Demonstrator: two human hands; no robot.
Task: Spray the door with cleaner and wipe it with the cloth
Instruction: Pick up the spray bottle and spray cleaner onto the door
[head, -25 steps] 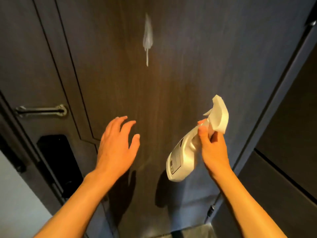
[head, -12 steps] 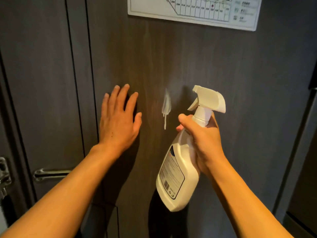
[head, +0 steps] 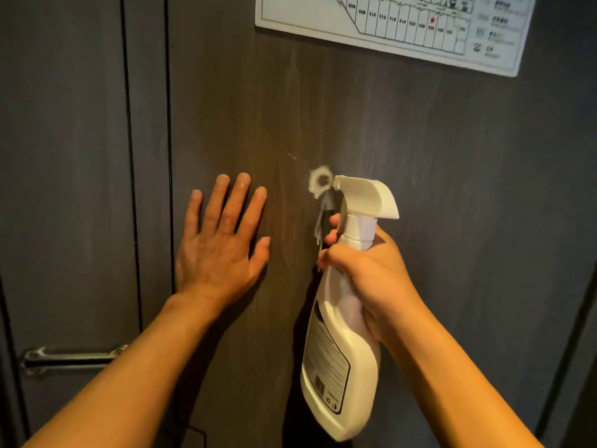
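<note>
A dark wood-grain door [head: 452,189] fills the view. My right hand [head: 365,276] grips the neck of a white spray bottle [head: 342,360], its nozzle close to the door and a finger on the trigger. A fresh ring of white foam [head: 319,182] sits on the door just left of the nozzle, with an older foam streak [head: 324,215] running down below it. My left hand [head: 223,244] lies flat on the door, fingers spread, left of the foam. No cloth is in view.
A white floor-plan sign [head: 403,30] is fixed to the door at the top right. A metal door handle [head: 68,360] sits at the lower left. Vertical grooves [head: 168,124] run down the door's left part.
My view rose up the door. The right hand brought the bottle up to the foam streak and a new foam ring appeared by the nozzle. The left hand settled flat on the door.
</note>
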